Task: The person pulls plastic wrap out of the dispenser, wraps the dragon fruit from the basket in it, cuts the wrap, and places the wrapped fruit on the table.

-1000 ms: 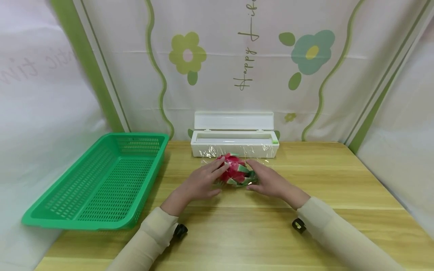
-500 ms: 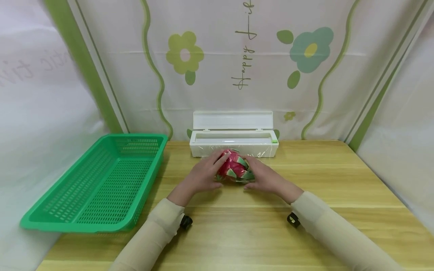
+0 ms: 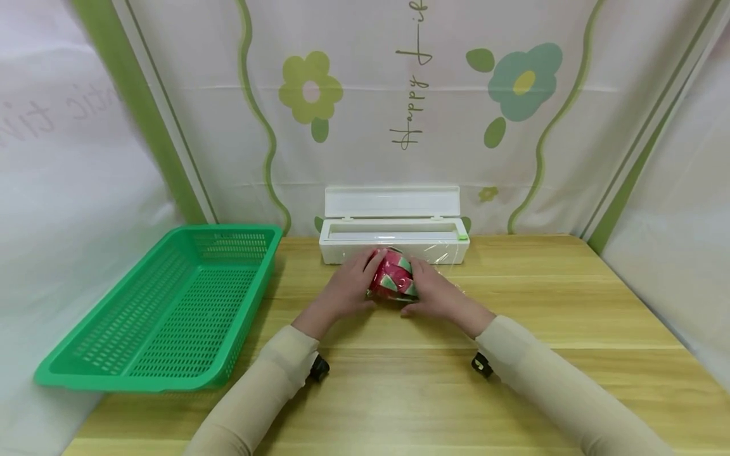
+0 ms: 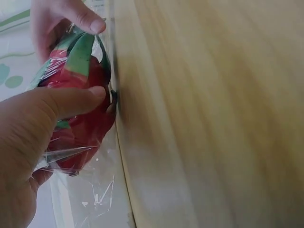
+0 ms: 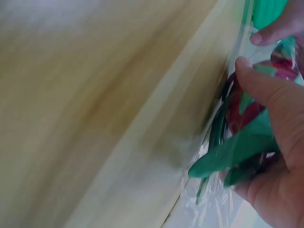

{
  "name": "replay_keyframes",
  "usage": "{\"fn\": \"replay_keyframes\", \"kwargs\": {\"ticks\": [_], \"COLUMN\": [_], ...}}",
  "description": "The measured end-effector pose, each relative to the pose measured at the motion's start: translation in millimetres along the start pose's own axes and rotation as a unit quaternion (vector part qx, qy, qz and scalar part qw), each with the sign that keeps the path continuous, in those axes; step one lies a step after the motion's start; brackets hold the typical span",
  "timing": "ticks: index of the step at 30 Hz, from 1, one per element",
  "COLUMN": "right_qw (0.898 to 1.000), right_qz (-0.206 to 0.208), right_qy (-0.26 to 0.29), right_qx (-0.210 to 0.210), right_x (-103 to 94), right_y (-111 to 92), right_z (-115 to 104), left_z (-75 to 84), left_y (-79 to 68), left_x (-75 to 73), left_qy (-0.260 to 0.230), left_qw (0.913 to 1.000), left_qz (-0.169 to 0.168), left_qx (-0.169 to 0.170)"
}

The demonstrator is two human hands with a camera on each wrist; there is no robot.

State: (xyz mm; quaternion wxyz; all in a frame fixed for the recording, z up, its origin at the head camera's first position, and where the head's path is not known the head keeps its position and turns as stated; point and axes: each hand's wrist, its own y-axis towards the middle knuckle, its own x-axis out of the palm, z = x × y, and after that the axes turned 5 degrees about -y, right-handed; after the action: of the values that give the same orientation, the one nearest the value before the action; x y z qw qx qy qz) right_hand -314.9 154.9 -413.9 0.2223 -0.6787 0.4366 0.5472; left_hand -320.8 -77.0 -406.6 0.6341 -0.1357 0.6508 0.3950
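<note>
As the dragon fruit (image 3: 393, 273) was turned a little and shifted toward the white box (image 3: 393, 241), both hands were brought closer together round it than a second earlier. By the left hand (image 3: 349, 286) one end was gripped with curled fingers, the thumb laid over the red skin; by the right hand (image 3: 436, 292) the other end was held, the thumb pressed to its side — neither hand was left spread wide. Less loose clear film (image 4: 99, 197) was seen at the box's left than before, which was taken to mean that the wrap was being gathered in round the fruit. It was held just in front of the box, low over the wooden table (image 3: 399, 380) — whether it was rested there could not be told. The underside was hidden, and the film's edges could hardly be made out.
</note>
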Motion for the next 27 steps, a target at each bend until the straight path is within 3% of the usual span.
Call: {"fn": "replay_keyframes", "kwargs": {"ticks": [9, 19, 27], "right_qw": [0.998, 0.997, 0.998], "right_qz": [0.011, 0.016, 0.01], "right_qy": [-0.033, -0.051, -0.049], "right_qx": [0.042, 0.048, 0.041], "right_x": [8.4, 6.2, 3.1], "right_y": [10, 14, 12], "right_z": [-7, -9, -8], "left_z": [-5.6, -6.0, -6.7], "left_y": [5.2, 9.0, 10.6], "left_x": [7.9, 4.4, 3.6], "left_qy": [0.032, 0.037, 0.046], "left_qw": [0.9976, 0.9986, 0.9976], "left_qz": [0.053, 0.037, 0.049], "left_qx": [0.031, -0.001, 0.016]}}
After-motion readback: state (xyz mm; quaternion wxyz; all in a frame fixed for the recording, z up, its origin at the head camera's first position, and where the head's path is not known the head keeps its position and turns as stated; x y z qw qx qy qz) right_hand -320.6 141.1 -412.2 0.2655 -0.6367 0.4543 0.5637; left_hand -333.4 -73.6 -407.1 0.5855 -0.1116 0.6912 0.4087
